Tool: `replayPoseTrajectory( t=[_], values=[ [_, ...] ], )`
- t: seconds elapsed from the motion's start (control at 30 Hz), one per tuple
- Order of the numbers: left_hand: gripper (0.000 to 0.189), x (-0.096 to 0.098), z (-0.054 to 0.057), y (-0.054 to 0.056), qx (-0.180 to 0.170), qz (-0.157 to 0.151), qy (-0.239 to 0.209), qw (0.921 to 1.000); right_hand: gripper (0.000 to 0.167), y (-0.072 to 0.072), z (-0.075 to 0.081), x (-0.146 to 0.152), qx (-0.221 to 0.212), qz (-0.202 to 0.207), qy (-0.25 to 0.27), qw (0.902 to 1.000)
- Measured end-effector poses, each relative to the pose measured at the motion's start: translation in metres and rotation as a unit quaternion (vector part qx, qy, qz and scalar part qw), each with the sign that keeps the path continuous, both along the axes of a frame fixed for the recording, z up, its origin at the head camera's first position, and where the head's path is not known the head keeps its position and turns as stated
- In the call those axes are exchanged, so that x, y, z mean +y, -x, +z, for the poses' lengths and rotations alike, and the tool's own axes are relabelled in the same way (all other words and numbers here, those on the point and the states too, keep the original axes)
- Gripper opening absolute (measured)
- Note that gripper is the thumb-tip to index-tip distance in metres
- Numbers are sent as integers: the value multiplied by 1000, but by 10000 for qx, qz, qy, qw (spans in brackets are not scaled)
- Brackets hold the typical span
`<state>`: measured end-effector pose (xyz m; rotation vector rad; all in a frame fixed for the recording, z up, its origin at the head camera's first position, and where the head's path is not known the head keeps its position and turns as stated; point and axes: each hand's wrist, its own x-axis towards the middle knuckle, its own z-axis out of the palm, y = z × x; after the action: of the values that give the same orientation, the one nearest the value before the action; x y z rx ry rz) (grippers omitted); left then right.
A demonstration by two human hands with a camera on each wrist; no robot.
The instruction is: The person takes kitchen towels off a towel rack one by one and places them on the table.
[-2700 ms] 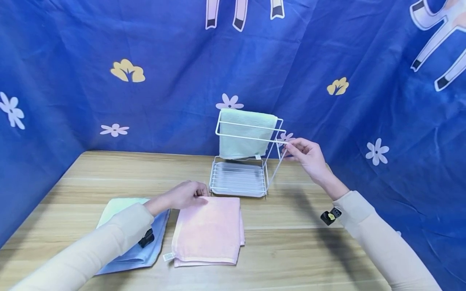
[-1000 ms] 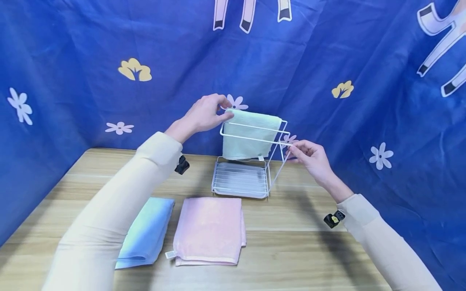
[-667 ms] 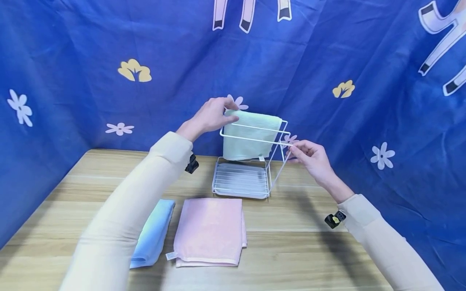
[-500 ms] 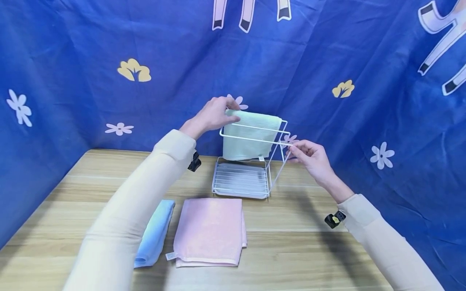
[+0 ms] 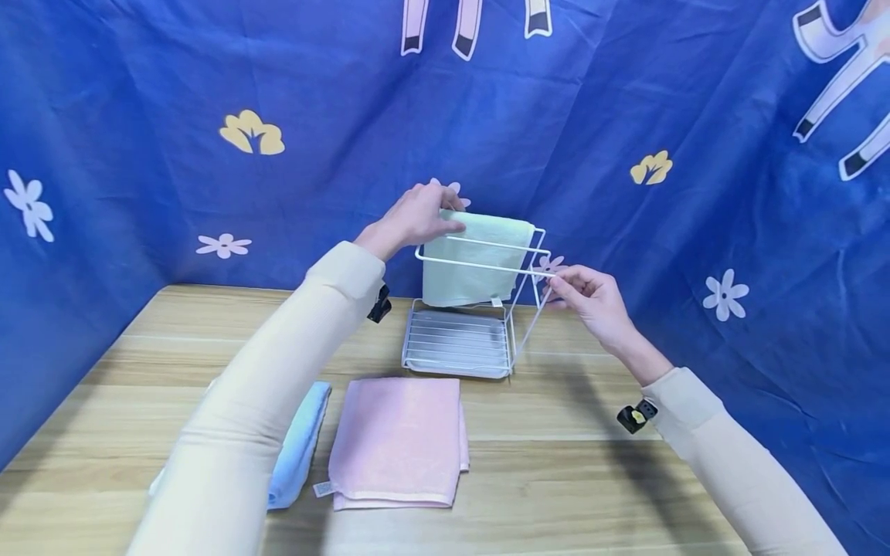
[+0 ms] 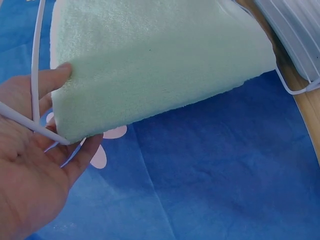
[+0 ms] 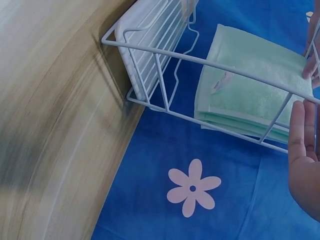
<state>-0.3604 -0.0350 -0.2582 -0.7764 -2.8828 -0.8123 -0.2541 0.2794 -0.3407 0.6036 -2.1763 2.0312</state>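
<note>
The fuzzy, pale green towel (image 5: 473, 284) hangs in folded layers. The left hand (image 5: 419, 217) pinches its edge; the right hand (image 5: 596, 300) grips the white rack (image 5: 487, 267).

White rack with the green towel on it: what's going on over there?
A person's right hand holds the front corner of the white rack, while the left hand pinches the upper edge of the green towel hanging on it. Nearer the person, a folded pink towel and a blue towel lie on the table, the blue one partly hidden by the left sleeve.
</note>
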Motion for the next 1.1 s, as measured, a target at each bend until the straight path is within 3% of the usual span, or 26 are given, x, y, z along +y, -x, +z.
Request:
replayPoseTrajectory(
  t=[0.57, 1.1],
  values=[
    [40, 0, 1, -3, 270, 46, 133, 9995, 13, 2, -2, -1, -53, -40, -34, 10000],
    [31, -2, 1, -3, 717, -43, -122, 9973, 15, 0, -1, -2, -97, -141, 36, 9998]
  ],
)
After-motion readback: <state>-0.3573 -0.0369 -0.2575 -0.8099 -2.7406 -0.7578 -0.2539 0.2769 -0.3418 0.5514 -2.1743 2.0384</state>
